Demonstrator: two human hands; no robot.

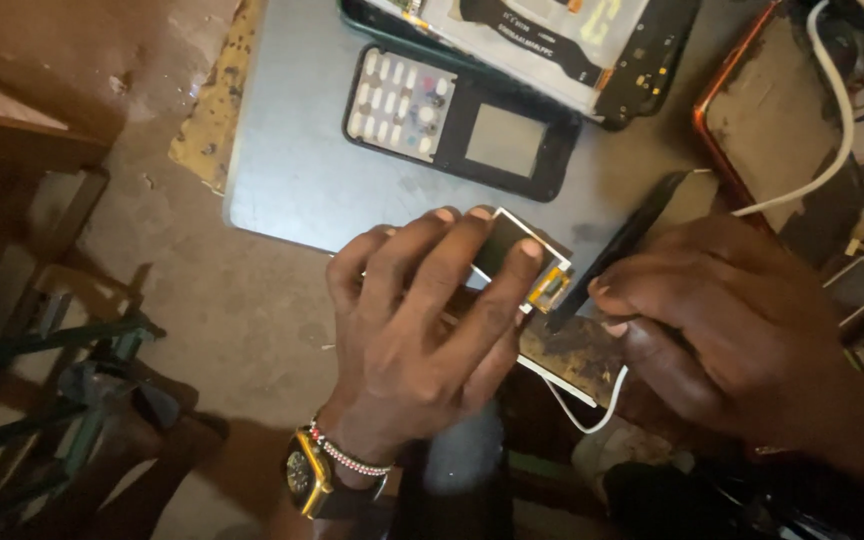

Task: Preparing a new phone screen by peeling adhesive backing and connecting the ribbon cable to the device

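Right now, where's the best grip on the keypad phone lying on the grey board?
Grip the keypad phone across its two long edges near the middle, coming straight down from above. It lies flat, face up and slightly slanted, with bare board along its near edge; the circuit parts crowd the far edge.

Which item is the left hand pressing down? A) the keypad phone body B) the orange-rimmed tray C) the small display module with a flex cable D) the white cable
C: the left hand has its fingers on the small display module, while the right hand holds a dark tool at its flex end.
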